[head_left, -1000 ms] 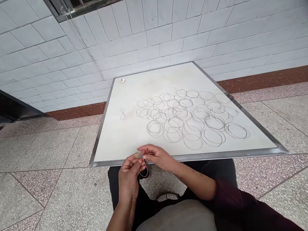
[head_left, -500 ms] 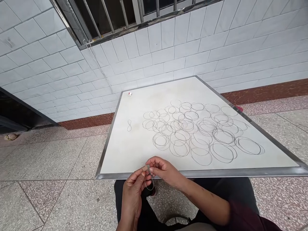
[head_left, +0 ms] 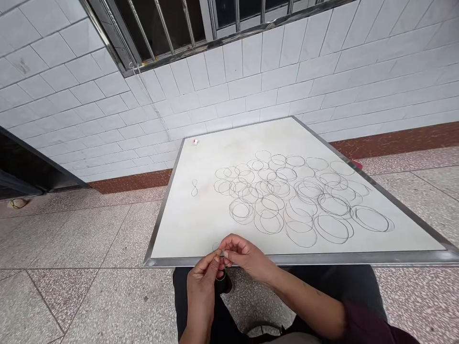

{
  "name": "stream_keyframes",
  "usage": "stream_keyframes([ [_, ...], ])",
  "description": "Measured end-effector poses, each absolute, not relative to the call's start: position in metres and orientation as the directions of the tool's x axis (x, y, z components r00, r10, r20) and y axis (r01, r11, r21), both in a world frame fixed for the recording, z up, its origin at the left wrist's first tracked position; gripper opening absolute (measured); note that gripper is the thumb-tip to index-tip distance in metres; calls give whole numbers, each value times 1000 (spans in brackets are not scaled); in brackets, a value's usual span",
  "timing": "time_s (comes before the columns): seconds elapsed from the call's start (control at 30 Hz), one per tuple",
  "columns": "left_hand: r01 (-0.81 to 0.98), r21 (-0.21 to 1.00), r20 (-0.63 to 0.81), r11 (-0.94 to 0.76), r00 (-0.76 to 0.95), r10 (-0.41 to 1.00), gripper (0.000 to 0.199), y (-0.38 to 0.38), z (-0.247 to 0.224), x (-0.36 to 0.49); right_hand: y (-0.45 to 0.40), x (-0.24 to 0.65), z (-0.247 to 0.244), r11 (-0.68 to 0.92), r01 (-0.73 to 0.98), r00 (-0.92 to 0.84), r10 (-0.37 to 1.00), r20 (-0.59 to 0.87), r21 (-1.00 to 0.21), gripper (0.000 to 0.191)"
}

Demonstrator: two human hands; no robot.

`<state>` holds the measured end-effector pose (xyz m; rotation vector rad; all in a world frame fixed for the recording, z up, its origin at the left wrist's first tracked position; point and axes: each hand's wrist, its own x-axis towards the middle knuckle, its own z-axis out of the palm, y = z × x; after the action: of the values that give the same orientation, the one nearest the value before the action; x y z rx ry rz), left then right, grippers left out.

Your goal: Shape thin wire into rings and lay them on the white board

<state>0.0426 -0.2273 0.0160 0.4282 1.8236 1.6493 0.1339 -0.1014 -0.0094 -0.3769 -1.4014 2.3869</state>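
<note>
My left hand [head_left: 202,282] and my right hand [head_left: 247,255] meet just over the near edge of a white board [head_left: 190,224], and both pinch a thin metal wire loop [head_left: 220,276]. Much of that loop is hidden by my fingers. Its lower part hangs in front of my dark trousers. Farther up the board lies a dense spread of several thin wire rings [head_left: 283,200], many overlapping. A small wire figure-eight [head_left: 194,188] sits alone to their left. Near the far corner is a tiny red and white item [head_left: 195,142].
A metal frame [head_left: 297,259] edges the board, which rests across my lap. Below it lies a speckled tile floor [head_left: 107,248]. Beyond stand a white tiled wall [head_left: 229,91] with a barred window [head_left: 215,19] and a red object [head_left: 356,165] behind the board's right edge.
The view has tilted upward, showing more of the window. My hands have drawn closer together, and the wire loop below them looks shorter than before.
</note>
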Motion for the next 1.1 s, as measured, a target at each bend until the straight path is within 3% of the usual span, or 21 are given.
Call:
stream_keyframes([
  [0.27, -352, 933, -316, 70, -715, 624, 32, -224, 15, 44, -102, 136, -12, -579, -124, -885, 431, -174, -806, 35],
  [0.47, -531, 846, -441, 49, -646, 623, 34, -222, 15, 41, -97, 137, -9, -535, -122, -914, 389, -116, -836, 30],
  [0.77, -461, 886, -390, 51, -681, 620, 51, -221, 18, 42, -96, 139, -7, -462, -130, -932, 359, -51, -877, 41],
  [0.93, -342, 936, -314, 81, -709, 631, 65, -223, 26, 46, -93, 143, -5, -560, -31, -955, 262, -142, -828, 38],
  [1.1, -317, 944, -293, 94, -667, 685, 62, -223, 27, 48, -87, 149, -7, -642, -10, -974, 179, -137, -766, 39],
])
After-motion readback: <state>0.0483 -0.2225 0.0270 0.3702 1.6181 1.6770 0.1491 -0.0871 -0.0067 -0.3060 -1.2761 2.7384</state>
